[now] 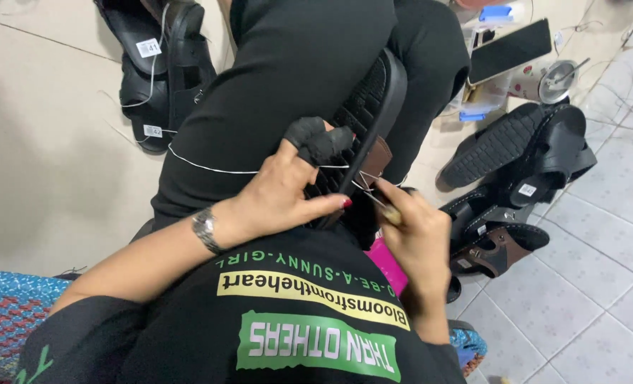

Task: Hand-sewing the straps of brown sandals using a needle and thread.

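Two hands, left (pixel 277 195) fingers gripping one black sandal (pixel 362 117), right (pixel 416 238) pinching thread (pixel 259 171)

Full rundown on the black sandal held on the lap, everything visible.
The black sandal stands on edge across the lap, its textured rubber-like sole facing left, toe end up. A brown leather-like strap piece sits at its right edge, with white thread running from there across the thigh. The left hand, two fingers in black finger covers, steadies the sole; the right hand holds a needle-like tool at the strap. The lower end is hidden behind the hands.
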